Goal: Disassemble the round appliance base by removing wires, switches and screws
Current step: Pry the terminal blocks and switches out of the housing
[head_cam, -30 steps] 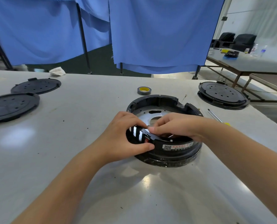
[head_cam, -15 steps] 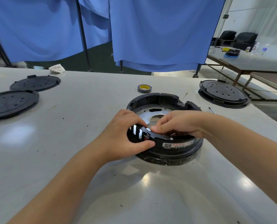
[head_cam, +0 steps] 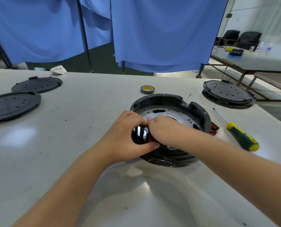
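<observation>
Round appliance base sits mid-tabletop; left hand grips its near rim, thumb outside, fingers curled over. Right hand reaches inside, fingers curled down, what they pinch hidden.

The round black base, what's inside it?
Inside the round black base lies a shiny metal plate with small holes and bigger cutouts. The right hand and left hand cover the near part, so whatever they work on is hidden.

Hands cover base near rim; right fingertips hidden; label unreadable; left disc cut by edge
</observation>
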`<state>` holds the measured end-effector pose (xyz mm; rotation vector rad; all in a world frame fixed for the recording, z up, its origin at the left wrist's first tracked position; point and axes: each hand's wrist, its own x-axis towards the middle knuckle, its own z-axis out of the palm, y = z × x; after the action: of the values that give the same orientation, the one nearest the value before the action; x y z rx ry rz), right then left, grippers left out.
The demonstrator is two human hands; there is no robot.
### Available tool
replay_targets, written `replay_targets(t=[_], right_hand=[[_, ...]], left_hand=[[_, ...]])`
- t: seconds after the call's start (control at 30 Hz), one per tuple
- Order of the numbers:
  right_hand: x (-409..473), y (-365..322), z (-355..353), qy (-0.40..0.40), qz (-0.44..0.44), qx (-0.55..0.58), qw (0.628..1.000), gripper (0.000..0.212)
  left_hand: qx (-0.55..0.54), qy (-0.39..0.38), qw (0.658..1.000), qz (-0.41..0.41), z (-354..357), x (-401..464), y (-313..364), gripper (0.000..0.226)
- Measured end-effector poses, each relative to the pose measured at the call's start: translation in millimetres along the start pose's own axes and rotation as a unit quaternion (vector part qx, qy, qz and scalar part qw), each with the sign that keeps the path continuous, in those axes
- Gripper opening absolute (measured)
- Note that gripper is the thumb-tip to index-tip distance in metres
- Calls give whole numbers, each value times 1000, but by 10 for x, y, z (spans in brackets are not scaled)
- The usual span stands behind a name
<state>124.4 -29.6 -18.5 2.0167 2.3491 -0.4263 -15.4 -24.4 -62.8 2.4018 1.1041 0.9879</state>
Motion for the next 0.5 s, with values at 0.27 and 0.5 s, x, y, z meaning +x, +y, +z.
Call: replay_targets(t=[0.27, 0.5], right_hand=[[32, -23, 33, 28, 27, 46, 998, 25], [35, 104, 64, 68, 22, 140, 988, 26]], left_hand=[[-2, 9, 1000, 4, -3, 1, 28, 35], [3, 4, 1000, 4, -7, -1, 9, 37]])
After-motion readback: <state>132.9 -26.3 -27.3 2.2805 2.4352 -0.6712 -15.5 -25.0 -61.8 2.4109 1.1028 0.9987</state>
